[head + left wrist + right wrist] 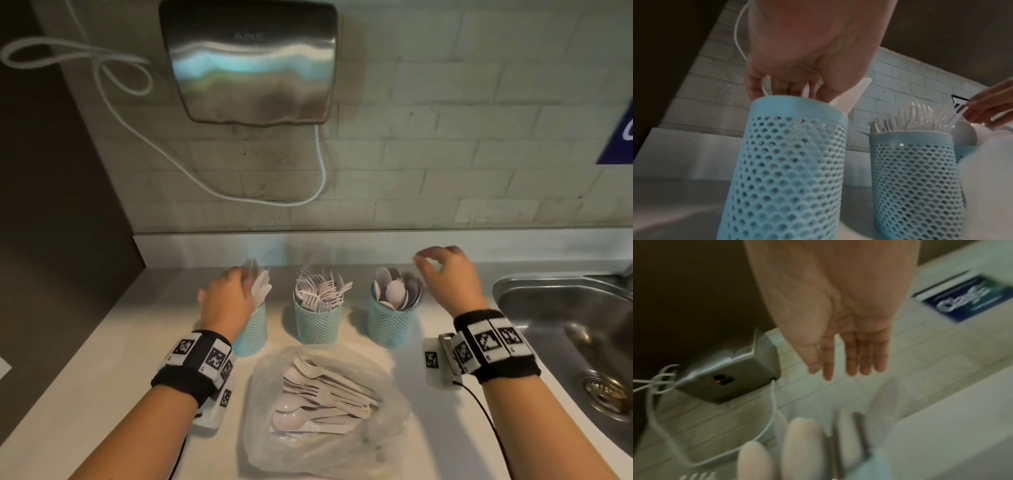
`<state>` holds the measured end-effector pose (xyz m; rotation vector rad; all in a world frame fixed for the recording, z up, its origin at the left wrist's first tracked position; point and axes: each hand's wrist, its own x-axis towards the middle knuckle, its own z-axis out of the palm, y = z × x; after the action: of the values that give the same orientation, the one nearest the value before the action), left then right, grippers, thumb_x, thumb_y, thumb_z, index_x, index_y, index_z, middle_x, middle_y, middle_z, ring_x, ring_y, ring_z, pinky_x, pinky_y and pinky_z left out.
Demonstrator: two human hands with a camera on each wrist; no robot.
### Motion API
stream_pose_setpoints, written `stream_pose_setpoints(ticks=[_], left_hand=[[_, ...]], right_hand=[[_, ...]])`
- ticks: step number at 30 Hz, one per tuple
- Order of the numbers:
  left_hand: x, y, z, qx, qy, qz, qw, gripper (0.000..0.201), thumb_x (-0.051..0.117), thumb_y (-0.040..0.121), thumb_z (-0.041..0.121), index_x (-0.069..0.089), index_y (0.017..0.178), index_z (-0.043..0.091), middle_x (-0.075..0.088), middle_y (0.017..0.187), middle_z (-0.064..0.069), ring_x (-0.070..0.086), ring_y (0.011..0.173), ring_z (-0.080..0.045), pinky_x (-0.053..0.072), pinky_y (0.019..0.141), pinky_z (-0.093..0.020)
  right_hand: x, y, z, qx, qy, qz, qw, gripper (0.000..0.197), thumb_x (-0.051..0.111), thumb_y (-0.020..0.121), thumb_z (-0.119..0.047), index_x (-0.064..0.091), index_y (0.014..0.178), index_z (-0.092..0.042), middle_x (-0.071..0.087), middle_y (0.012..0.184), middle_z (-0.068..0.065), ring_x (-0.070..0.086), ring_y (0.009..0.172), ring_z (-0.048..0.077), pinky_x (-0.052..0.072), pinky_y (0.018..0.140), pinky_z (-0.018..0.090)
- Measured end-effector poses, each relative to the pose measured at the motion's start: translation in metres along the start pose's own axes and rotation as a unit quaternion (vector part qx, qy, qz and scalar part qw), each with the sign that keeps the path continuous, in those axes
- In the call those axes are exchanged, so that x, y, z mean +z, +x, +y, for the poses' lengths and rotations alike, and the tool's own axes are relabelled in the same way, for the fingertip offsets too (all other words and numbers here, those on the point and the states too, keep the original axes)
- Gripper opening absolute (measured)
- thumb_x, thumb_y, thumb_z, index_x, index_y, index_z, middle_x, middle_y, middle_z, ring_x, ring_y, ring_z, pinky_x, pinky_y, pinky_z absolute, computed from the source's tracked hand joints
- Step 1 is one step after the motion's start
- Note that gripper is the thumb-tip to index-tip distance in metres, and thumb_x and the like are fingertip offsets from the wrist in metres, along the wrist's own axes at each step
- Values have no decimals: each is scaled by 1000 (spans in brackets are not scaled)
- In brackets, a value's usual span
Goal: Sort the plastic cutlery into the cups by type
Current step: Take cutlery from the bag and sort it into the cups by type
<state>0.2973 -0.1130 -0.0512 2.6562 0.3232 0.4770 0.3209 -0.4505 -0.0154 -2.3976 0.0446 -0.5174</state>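
White knives (849,95) are held by the left hand (805,56) in the pale blue holey cup (789,162) at centre frame, while the right hand (838,318) is spread flat, holding nothing.

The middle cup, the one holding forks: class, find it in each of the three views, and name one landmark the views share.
Head: middle cup, centre of the row of three, behind the bag.
Left wrist: right of centre, beside the nearer knife cup.
Right wrist: cup not seen; only blurred tines at the bottom edge.
Shared landmark: hand dryer's white cable.
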Motion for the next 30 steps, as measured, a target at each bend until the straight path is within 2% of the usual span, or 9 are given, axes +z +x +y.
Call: stream_pose_setpoints(ticks=[2, 5, 8, 13, 17, 20, 23, 27, 30], left_hand=[[3, -1, -2, -3, -1, 30, 1000, 28, 43, 95, 29, 58, 115, 15, 55, 120, -14, 47, 115, -31, 31, 96, -43], [8, -3, -3, -24, -118, -5, 993, 36, 44, 96, 31, 46, 128, 14, 45, 129, -19, 46, 119, -39, 36, 101, -47], [11, -5, -5, -36, -167, 3, 985, 46, 44, 96, 30, 33, 139, 16, 40, 138, -20, 43, 124, -39, 37, 103, -50], [12, -10, -5, -63, -203, 19, 977, 68, 47, 95, 33, 7, 149, 23, 35, 146, -19, 42, 128, -41, 35, 105, -54], [16, -15, -10, -56, -208, 12, 976, 74, 46, 94, 38, -3, 148, 29, 42, 144, -15, 45, 128, -37, 34, 106, -57], [16, -14, -10, -62, -214, 10, 975, 73, 44, 95, 40, -3, 149, 28, 43, 144, -14, 45, 128, -37, 34, 106, -57], [16, -11, -11, -67, -224, 6, 972, 72, 44, 95, 40, -2, 149, 28, 44, 143, -15, 45, 127, -37, 34, 106, -56], [13, -13, -9, -70, -197, 3, 978, 72, 46, 95, 38, 3, 150, 22, 38, 145, -17, 39, 132, -37, 30, 109, -54], [-1, -21, 1, -30, -146, 63, 987, 62, 50, 94, 35, 25, 146, 13, 36, 142, -18, 36, 131, -35, 29, 109, -47]], right_hand=[[-5, -15, 20, 66, 10, 45, 997, 33, 52, 94, -27, 60, 120, -9, 51, 125, 21, 54, 110, 36, 41, 95, 39], [4, -37, 57, 181, 84, 44, 979, 41, 41, 93, -19, 50, 130, -4, 54, 123, 25, 55, 110, 39, 42, 100, 46], [21, -54, 68, 232, 193, -12, 953, 38, 41, 90, -4, 53, 126, -3, 62, 100, 19, 61, 82, 31, 51, 81, 44], [33, -59, 51, 144, 229, -21, 963, 16, 58, 90, -12, 66, 103, -5, 63, 75, 4, 58, 67, 17, 41, 57, 21], [35, -53, 45, 133, 212, 23, 968, 17, 62, 89, -22, 67, 82, -8, 66, 70, 11, 63, 71, 33, 44, 61, 30], [26, -47, 34, 98, 187, 56, 976, 22, 62, 90, -26, 63, 74, -12, 64, 68, 10, 59, 67, 29, 40, 60, 28], [12, -37, 18, 59, 167, 89, 980, 21, 61, 90, -28, 65, 79, -11, 61, 72, 7, 52, 64, 20, 38, 58, 27], [17, -32, 11, 67, 75, 4, 995, 20, 59, 91, -25, 71, 93, -9, 62, 75, 6, 54, 72, 23, 34, 65, 27], [18, -36, 13, 65, 52, -10, 996, 23, 55, 93, -24, 71, 100, -10, 67, 80, 9, 55, 74, 24, 35, 66, 27]])
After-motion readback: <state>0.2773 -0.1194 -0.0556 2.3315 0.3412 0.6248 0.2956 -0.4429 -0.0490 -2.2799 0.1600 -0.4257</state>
